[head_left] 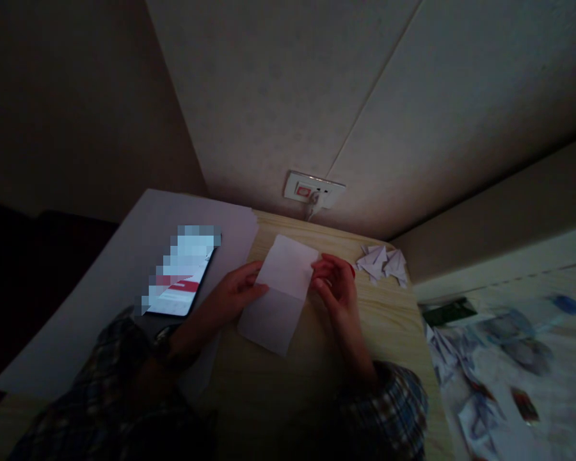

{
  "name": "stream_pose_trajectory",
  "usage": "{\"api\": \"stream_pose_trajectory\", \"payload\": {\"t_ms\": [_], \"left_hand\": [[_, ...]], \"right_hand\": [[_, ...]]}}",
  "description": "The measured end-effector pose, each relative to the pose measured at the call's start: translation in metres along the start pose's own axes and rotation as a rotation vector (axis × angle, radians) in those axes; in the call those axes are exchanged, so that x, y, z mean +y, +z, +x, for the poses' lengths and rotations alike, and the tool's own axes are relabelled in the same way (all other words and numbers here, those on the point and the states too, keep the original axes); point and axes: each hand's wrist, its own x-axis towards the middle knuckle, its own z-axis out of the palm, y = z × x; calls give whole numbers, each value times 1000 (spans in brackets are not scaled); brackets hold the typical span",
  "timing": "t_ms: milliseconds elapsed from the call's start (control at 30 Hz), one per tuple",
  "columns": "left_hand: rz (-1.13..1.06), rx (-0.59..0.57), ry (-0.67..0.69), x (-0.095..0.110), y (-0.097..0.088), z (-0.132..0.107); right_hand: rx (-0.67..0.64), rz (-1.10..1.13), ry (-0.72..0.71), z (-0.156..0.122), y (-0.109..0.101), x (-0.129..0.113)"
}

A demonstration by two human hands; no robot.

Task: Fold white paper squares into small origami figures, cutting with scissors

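A small white sheet of paper point(281, 282) with a crease across its middle is over the wooden tabletop, a little tilted. My left hand point(242, 288) grips its left edge, the thumb on top near the crease and the other fingers partly hidden behind the sheet. At the right edge is my right hand point(333, 282), its fingers curled and the fingertips at the paper's edge; how firmly they grip is hard to see. A smartphone point(182, 275) with a lit screen, partly blurred out, lies left of my left hand on larger white sheets point(100, 288).
Folded paper shapes point(377, 261) sit at the table's back right corner. A wall socket point(314, 189) with a plug is behind the wooden table point(384, 326). To the right, lower down, more folded papers point(477, 410) and a dark green packet point(448, 312) lie on a pale surface.
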Motion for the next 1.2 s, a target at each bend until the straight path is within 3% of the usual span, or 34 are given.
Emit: {"api": "stream_pose_trajectory", "payload": {"t_ms": [200, 433, 600, 800, 1200], "left_hand": [[35, -113, 17, 1, 1, -1], [141, -315, 35, 1, -1, -2], [160, -389, 36, -6, -3, -2], [224, -464, 97, -6, 0, -5], [-55, -591, -70, -4, 2, -8]], "right_hand": [[89, -100, 15, -1, 0, -2], [-54, -166, -133, 1, -3, -5], [-102, -53, -84, 1, -4, -6], [-162, -9, -134, -1, -4, -9], [-194, -4, -164, -3, -2, -13]]}}
